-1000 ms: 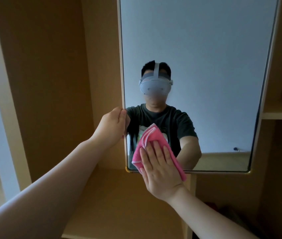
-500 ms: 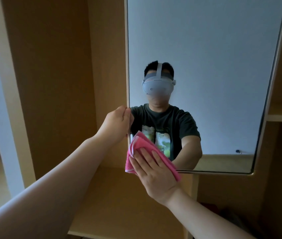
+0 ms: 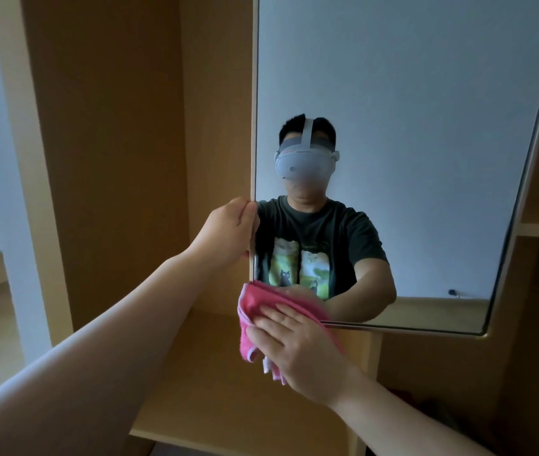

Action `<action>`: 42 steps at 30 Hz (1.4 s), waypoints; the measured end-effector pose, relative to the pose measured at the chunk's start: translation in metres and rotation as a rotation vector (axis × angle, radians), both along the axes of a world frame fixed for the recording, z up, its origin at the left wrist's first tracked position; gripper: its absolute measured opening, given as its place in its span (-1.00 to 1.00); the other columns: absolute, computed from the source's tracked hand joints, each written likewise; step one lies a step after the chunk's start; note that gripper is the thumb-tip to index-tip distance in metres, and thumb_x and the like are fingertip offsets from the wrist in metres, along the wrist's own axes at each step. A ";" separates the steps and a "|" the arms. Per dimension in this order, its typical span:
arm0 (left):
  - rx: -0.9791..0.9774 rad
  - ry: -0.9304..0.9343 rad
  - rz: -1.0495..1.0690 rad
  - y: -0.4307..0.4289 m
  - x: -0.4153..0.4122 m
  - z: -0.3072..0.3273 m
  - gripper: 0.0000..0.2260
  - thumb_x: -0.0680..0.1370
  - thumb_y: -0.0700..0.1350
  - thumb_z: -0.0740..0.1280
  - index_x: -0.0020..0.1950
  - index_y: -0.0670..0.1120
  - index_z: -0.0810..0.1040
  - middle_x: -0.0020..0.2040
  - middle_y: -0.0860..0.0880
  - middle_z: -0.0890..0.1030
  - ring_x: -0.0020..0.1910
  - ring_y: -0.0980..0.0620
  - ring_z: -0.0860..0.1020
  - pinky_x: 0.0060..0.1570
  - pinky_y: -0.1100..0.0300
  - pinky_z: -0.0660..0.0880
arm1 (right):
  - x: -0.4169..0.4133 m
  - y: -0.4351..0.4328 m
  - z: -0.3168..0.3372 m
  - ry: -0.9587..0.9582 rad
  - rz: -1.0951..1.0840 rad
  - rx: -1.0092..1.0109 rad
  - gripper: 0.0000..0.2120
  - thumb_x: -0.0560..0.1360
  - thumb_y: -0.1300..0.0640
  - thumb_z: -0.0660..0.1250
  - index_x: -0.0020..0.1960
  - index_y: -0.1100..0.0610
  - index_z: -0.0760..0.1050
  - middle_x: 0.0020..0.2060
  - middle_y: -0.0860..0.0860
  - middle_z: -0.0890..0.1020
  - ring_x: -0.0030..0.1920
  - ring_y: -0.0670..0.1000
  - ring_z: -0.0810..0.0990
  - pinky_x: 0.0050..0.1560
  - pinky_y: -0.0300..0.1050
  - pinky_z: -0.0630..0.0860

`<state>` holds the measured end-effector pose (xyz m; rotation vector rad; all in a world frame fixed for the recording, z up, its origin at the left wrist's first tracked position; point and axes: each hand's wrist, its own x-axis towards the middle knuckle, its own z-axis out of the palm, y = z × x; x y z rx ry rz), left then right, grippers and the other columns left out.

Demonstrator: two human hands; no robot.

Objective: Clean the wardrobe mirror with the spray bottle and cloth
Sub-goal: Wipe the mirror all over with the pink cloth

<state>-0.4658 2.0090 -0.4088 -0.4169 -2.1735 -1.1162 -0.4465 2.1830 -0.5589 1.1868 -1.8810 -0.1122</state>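
Low on the mirror (image 3: 409, 126), the right hand (image 3: 297, 353), fingers spread over the cloth (image 3: 261, 304), had slid down to the corner; the left hand (image 3: 228, 228) still gripped the edge.

The left arm reaches from the lower left of the frame up to the centre, and the left hand (image 3: 228, 230) grips the side edge of the mirror (image 3: 409, 93) with curled fingers. The right arm enters from the lower right. The right hand (image 3: 297, 353) presses flat on the pink cloth (image 3: 255, 304), fingers spread.
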 end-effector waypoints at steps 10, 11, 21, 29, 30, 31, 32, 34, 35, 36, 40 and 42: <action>0.025 -0.023 -0.040 -0.018 0.014 0.010 -0.76 0.64 -0.03 0.16 0.15 -0.06 0.57 -0.09 0.04 0.65 -0.17 0.18 0.63 -0.09 0.14 0.60 | 0.029 -0.026 0.062 -0.244 0.377 -0.387 -0.74 0.67 0.06 0.12 0.17 0.17 0.51 -0.10 0.00 0.67 -0.15 -0.12 0.63 -0.02 -0.38 0.49; 0.028 -0.009 -0.019 -0.023 0.017 0.014 -0.75 0.64 -0.03 0.17 0.20 -0.07 0.55 -0.07 0.06 0.65 -0.16 0.23 0.62 -0.08 0.15 0.58 | 0.030 -0.030 0.074 -0.263 0.356 -0.431 -0.70 0.66 0.06 0.12 0.17 0.19 0.54 -0.09 0.00 0.68 -0.13 -0.13 0.63 0.04 -0.44 0.44; 0.112 -0.142 -0.198 -0.071 0.070 0.166 -0.72 0.65 -0.02 0.16 0.09 -0.13 0.62 -0.07 -0.06 0.67 -0.07 -0.02 0.64 -0.01 -0.03 0.59 | 0.030 -0.078 0.258 -0.774 0.488 -0.770 -0.75 0.63 0.10 0.19 0.29 0.08 0.43 0.06 -0.21 0.60 0.09 -0.22 0.58 0.06 -0.36 0.49; -0.073 -0.188 -0.342 -0.091 0.104 0.369 -0.83 0.56 -0.17 0.35 0.14 -0.02 0.60 -0.03 0.01 0.65 -0.02 -0.01 0.65 -0.06 0.10 0.61 | 0.054 -0.078 0.486 -1.155 0.479 -0.778 -0.75 0.52 -0.26 0.21 0.18 -0.30 0.31 0.02 -0.25 0.58 -0.01 -0.17 0.63 -0.10 -0.26 0.59; -0.089 -0.182 -0.302 -0.090 0.108 0.393 -0.87 0.56 -0.16 0.35 0.08 -0.01 0.61 -0.07 0.02 0.65 -0.06 0.01 0.65 -0.08 0.12 0.62 | 0.055 -0.073 0.511 -1.229 0.472 -0.746 -0.69 0.51 -0.27 0.23 0.22 -0.28 0.31 0.03 -0.23 0.58 0.02 -0.15 0.63 -0.05 -0.20 0.61; -0.101 -0.177 -0.262 -0.089 0.112 0.415 -0.89 0.56 -0.16 0.34 0.03 0.00 0.62 -0.10 0.04 0.65 -0.09 0.03 0.65 -0.10 0.12 0.62 | 0.056 -0.066 0.534 -1.308 0.481 -0.701 -0.63 0.50 -0.23 0.27 0.28 -0.25 0.30 0.06 -0.21 0.58 0.07 -0.13 0.62 0.03 -0.12 0.61; -0.112 -0.167 -0.212 -0.087 0.116 0.436 -0.90 0.56 -0.16 0.35 -0.01 0.01 0.61 -0.13 0.06 0.64 -0.13 0.06 0.64 -0.11 0.12 0.62 | 0.058 -0.059 0.555 -1.379 0.499 -0.642 -0.55 0.50 -0.13 0.32 0.34 -0.21 0.28 0.11 -0.17 0.58 0.12 -0.10 0.60 0.11 -0.06 0.59; -0.126 -0.124 -0.117 -0.080 0.123 0.471 -0.90 0.55 -0.17 0.35 -0.09 0.03 0.60 -0.20 0.08 0.62 -0.21 0.11 0.62 -0.14 0.10 0.61 | 0.062 -0.044 0.591 -1.406 0.521 -0.508 -0.40 0.46 0.15 0.39 0.42 -0.12 0.26 0.15 -0.05 0.57 0.19 -0.03 0.57 0.18 0.00 0.56; -0.125 -0.100 -0.085 -0.076 0.126 0.486 -0.91 0.55 -0.17 0.35 -0.11 0.01 0.59 -0.23 0.08 0.61 -0.24 0.13 0.60 -0.16 0.09 0.61 | 0.065 -0.039 0.606 -1.350 0.514 -0.462 -0.39 0.44 0.24 0.40 0.41 -0.09 0.32 0.11 -0.01 0.59 0.16 -0.01 0.59 0.16 0.02 0.57; -0.121 -0.078 -0.064 -0.071 0.130 0.499 -0.92 0.54 -0.17 0.36 -0.12 -0.01 0.60 -0.25 0.06 0.61 -0.26 0.12 0.59 -0.17 0.05 0.61 | 0.069 -0.035 0.621 -1.266 0.497 -0.453 -0.44 0.44 0.29 0.42 0.36 -0.07 0.40 0.04 -0.01 0.63 0.10 -0.02 0.62 0.11 0.01 0.60; -0.055 -0.024 -0.076 -0.045 0.147 0.532 -0.92 0.55 -0.15 0.35 -0.06 -0.03 0.64 -0.19 0.03 0.65 -0.19 0.10 0.63 -0.10 0.10 0.61 | 0.082 -0.023 0.666 -0.954 0.458 -0.580 -0.78 0.46 0.24 0.45 0.01 -0.05 0.60 -0.22 -0.13 0.67 -0.18 -0.15 0.63 -0.17 -0.30 0.58; -0.021 -0.024 -0.131 -0.033 0.155 0.543 -0.90 0.57 -0.11 0.33 -0.01 -0.03 0.64 -0.14 0.02 0.66 -0.13 0.07 0.63 -0.05 0.12 0.60 | 0.086 -0.015 0.681 -0.867 0.449 -0.676 -0.92 0.46 0.19 0.45 -0.09 0.03 0.60 -0.31 -0.09 0.65 -0.30 -0.12 0.60 -0.27 -0.28 0.57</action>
